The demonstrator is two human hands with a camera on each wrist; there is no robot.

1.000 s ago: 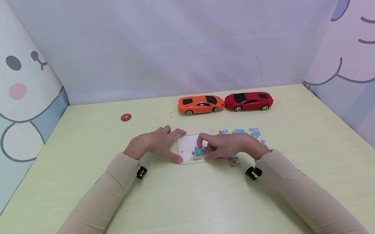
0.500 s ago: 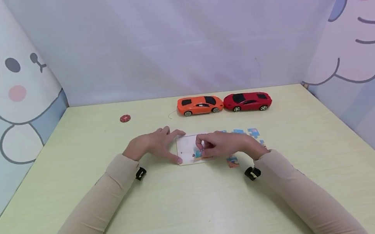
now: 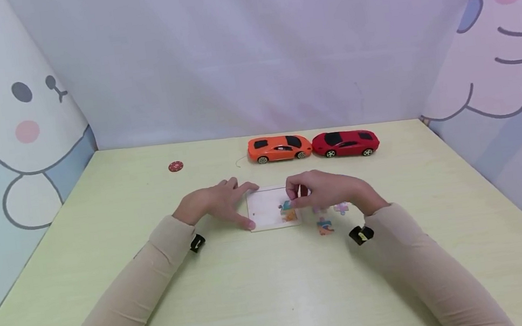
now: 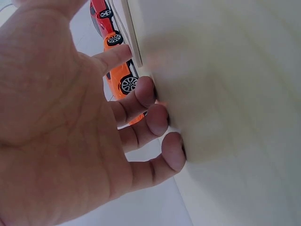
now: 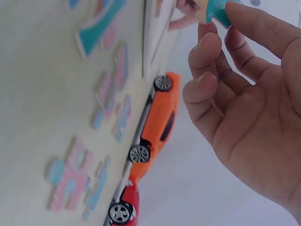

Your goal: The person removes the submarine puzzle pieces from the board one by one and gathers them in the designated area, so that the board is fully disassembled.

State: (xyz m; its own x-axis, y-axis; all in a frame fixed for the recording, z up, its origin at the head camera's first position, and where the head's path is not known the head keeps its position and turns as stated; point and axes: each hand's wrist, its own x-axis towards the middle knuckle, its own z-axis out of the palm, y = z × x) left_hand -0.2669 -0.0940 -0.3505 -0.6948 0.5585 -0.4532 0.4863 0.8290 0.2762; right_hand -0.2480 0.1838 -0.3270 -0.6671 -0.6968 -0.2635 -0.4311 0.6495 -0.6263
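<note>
In the head view my left hand (image 3: 217,203) is spread along the left side of a white puzzle tray (image 3: 262,203), its index fingertip at the far corner and thumb at the near one. The left wrist view has the index finger against the tray's edge (image 4: 135,47), the other fingertips on the table. My right hand (image 3: 325,190) is over the tray's right side. Between thumb and fingers it pinches a teal and tan jigsaw piece (image 5: 217,12), held tilted close above the tray. More jigsaw pieces lie right of the tray, one teal and brown (image 3: 324,226).
A pink jigsaw piece (image 3: 341,208) lies under the right wrist. Behind are an orange toy car (image 3: 279,148) and a red toy car (image 3: 345,143), nose to nose. A red chip (image 3: 175,166) lies at the back left. A pale curtain (image 3: 247,50) closes off the table's back.
My right hand has moved right across the tray with the jigsaw piece, towards the tray's right edge, uncovering the tray's white middle. The left hand has stayed at the tray's left side.
</note>
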